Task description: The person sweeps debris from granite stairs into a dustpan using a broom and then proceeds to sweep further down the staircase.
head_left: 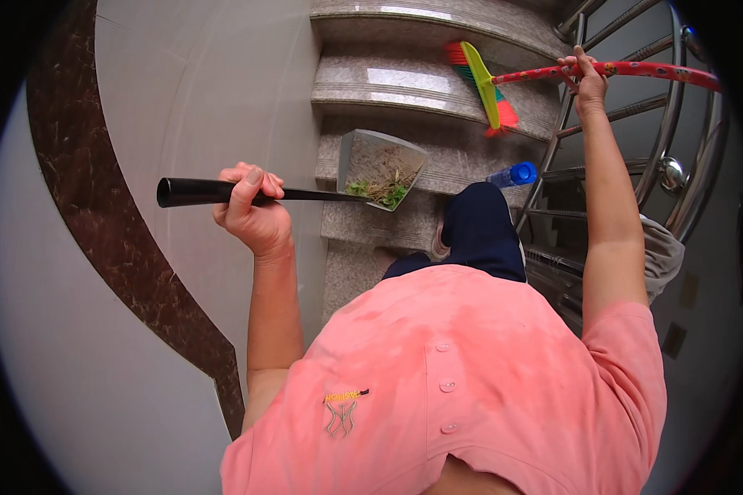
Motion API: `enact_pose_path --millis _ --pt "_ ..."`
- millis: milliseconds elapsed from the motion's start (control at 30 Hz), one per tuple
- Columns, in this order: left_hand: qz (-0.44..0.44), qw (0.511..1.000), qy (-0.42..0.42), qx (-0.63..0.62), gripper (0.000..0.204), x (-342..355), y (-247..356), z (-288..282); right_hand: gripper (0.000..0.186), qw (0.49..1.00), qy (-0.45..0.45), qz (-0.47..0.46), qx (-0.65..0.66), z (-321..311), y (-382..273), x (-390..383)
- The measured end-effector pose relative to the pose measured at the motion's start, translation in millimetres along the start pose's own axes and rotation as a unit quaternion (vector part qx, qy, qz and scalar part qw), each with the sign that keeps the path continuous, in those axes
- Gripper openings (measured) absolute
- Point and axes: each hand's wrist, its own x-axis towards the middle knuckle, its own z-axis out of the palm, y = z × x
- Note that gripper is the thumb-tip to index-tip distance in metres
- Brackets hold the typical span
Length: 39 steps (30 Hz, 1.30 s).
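Observation:
My left hand [254,208] is closed around the black handle of a long-handled dustpan [390,153]. The grey pan rests on a stair and holds green leaves and dry plant bits [381,190]. Up to the right, my right hand [586,81] grips the red patterned stick of a broom [491,89]. Its yellow-green head, with red and green bristles, is tilted over a higher step, apart from the dustpan. The bristles look slightly blurred.
Speckled stone stairs [363,82] rise ahead. A metal railing [611,115] runs along the right, with a grey cloth [662,256] hanging on it. A clear bottle with a blue cap [522,173] lies beside my knee. A pale wall [223,99] with dark stone trim [124,223] borders the left.

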Motion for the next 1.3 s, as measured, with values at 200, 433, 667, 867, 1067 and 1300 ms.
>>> enact_pose_path --millis 200,433,667,867,1067,1300 --pt "-0.001 0.999 0.047 0.004 0.018 22.3 -31.3 6.9 0.026 1.0 -0.017 -0.011 -0.01 9.3 -0.2 -10.4" --pt "0.035 0.996 0.069 0.033 0.019 45.1 -58.3 7.6 0.026 1.0 0.006 -0.004 0.002 11.5 -3.7 -19.7" --pt "0.055 0.995 0.077 0.036 0.018 62.0 -76.4 7.4 0.025 1.0 0.004 0.013 -0.011 11.8 -3.4 -21.7" --pt "0.032 0.993 0.108 0.026 0.017 71.4 -100.6 4.3 0.026 0.999 -0.008 0.016 -0.041 13.9 -2.0 -21.9" --pt "0.032 0.996 0.075 0.035 0.016 72.3 -119.7 9.8 0.025 0.997 -0.027 -0.014 -0.069 27.1 -3.0 -24.4" --pt "-0.006 0.992 0.024 0.126 0.016 81.6 -110.2 2.0 0.028 0.985 -0.088 -0.021 -0.144 64.1 15.8 -33.7"
